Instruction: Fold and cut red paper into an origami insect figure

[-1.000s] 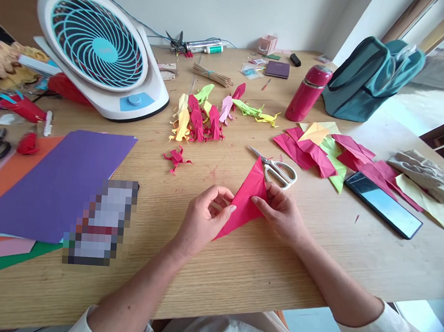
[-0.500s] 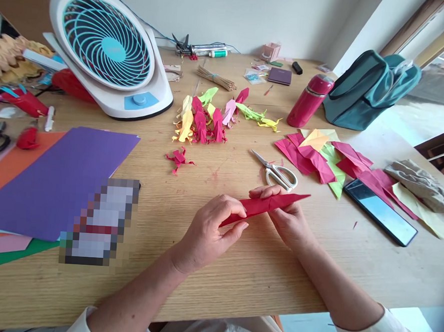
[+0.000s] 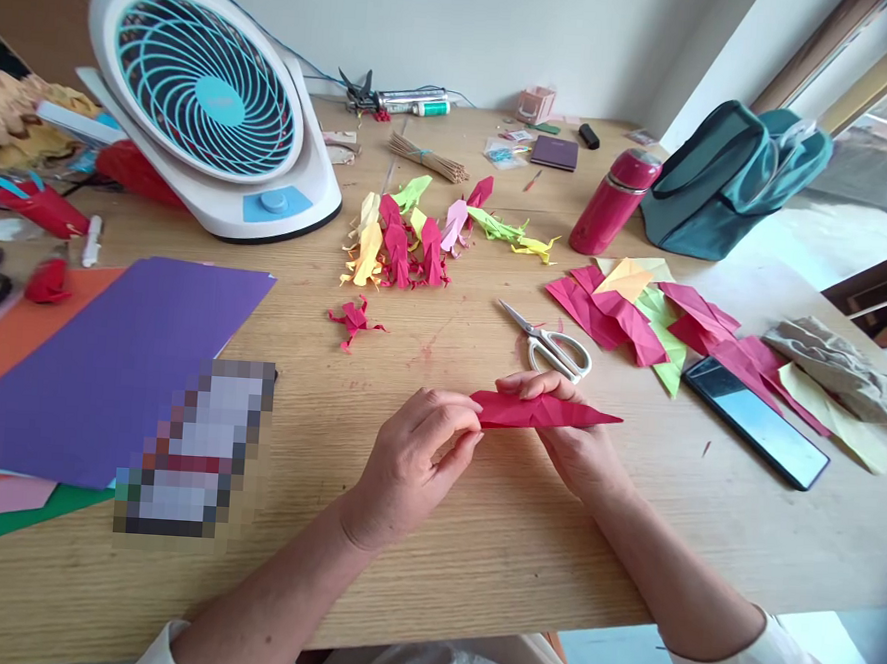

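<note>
A long, pointed piece of folded red paper is held above the table between both hands. My left hand pinches its left end between thumb and fingers. My right hand grips it from beneath and behind, fingers curled over the upper edge, and the sharp tip sticks out to the right. Just beyond lie white-handled scissors, blades pointing up-left. A finished-looking red origami figure with thin limbs sits farther left. Behind it stands a group of folded paper figures in red, yellow, green and pink.
Coloured paper sheets and a pixelated flat object lie on the left, below a white fan. To the right are folded paper pieces, a phone, a red flask and a teal bag.
The folded red paper has turned to lie more level, showing more of its creased face. My left fingers have closed onto its left end. My right hand stays nearly in place.
</note>
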Tool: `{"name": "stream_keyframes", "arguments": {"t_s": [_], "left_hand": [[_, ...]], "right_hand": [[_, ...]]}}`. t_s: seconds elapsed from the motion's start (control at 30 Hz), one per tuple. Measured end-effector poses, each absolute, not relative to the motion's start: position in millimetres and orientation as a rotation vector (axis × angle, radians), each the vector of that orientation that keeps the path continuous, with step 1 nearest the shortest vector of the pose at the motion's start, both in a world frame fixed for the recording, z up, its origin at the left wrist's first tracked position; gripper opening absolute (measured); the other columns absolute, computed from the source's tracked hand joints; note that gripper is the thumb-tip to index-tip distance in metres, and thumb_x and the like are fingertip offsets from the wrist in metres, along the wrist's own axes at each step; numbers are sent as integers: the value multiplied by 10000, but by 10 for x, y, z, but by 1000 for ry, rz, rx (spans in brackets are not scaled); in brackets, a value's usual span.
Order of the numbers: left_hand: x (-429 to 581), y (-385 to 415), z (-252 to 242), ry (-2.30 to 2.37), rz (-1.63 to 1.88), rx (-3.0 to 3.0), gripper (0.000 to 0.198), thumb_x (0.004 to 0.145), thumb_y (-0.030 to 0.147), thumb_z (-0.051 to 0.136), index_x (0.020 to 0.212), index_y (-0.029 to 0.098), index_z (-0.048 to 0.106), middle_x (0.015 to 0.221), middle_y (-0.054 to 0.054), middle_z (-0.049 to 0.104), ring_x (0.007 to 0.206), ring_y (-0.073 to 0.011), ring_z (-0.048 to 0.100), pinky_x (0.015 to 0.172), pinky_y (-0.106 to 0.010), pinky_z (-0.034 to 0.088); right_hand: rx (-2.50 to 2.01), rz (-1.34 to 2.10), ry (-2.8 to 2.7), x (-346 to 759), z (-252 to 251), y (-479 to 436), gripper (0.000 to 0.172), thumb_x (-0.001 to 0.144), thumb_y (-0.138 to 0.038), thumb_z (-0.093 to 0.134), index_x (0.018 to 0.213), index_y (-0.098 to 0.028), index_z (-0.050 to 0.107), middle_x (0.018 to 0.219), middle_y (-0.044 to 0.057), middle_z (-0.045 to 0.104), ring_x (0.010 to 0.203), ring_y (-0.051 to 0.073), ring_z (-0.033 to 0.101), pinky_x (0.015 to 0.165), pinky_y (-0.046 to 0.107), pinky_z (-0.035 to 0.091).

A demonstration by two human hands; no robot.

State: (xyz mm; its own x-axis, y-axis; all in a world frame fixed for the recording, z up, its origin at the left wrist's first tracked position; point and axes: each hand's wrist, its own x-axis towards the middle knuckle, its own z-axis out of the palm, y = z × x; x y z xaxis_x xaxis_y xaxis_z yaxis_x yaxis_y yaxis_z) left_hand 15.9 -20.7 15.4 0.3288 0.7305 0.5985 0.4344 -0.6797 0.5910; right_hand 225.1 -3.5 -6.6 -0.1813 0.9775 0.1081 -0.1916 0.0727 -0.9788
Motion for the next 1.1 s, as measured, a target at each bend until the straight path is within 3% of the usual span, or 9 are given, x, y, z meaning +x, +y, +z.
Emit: {"name": "stream_keyframes", "arguments": {"t_s": [0.37, 0.5, 0.7, 0.83, 1.0, 1.1], "left_hand": [[141, -229, 148, 1164, 1297, 2136, 149, 918, 77, 596, 954, 221, 585, 857, 3, 683, 767, -116, 635, 739, -236, 515], [155, -227, 157, 1192, 1342, 2072, 144, 909, 80, 609, 959, 215, 611, 858, 9, 692, 763, -109, 640, 741, -221, 511], [188, -194, 175, 1202, 1259, 1818, 103, 876, 98, 630, 906, 196, 633, 809, 29, 691, 690, -78, 620, 688, -175, 498], [179, -167, 138, 1234, 1036, 1596, 22, 864, 185, 649, 847, 187, 635, 756, 23, 666, 661, -94, 599, 625, -180, 480], [169, -142, 91, 1234, 971, 1452, 104, 859, 259, 652, 801, 179, 620, 721, 15, 629, 651, -106, 565, 597, -190, 462], [172, -141, 88, 1255, 985, 1475, 102, 848, 248, 655, 786, 179, 612, 727, 12, 631, 654, -107, 566, 591, -189, 461]], "right_hand": [[-899, 1417, -1200, 2187, -50, -43, 138, 871, -396, 742, 908, -269, 706, 974, 19, 721, 920, 193, 672, 871, 365, 566], [-956, 1421, -1170, 2173, -26, -45, 222, 818, -441, 784, 812, -246, 678, 834, 15, 705, 807, 196, 663, 808, 368, 583], [-926, 1418, -1237, 2161, -39, -63, 167, 866, -399, 745, 884, -236, 713, 823, 12, 693, 748, 165, 638, 709, 290, 567], [-939, 1333, -1304, 2156, -91, -82, 139, 889, -342, 728, 997, -255, 726, 873, 11, 693, 806, 160, 628, 722, 261, 551], [-900, 1370, -1334, 2157, -115, -73, 296, 893, -301, 730, 1185, -300, 678, 1107, 22, 710, 966, 173, 652, 827, 271, 556], [-903, 1408, -1313, 2147, -113, -53, 305, 886, -299, 736, 1184, -285, 671, 1117, 30, 710, 996, 185, 660, 856, 286, 556]]}}
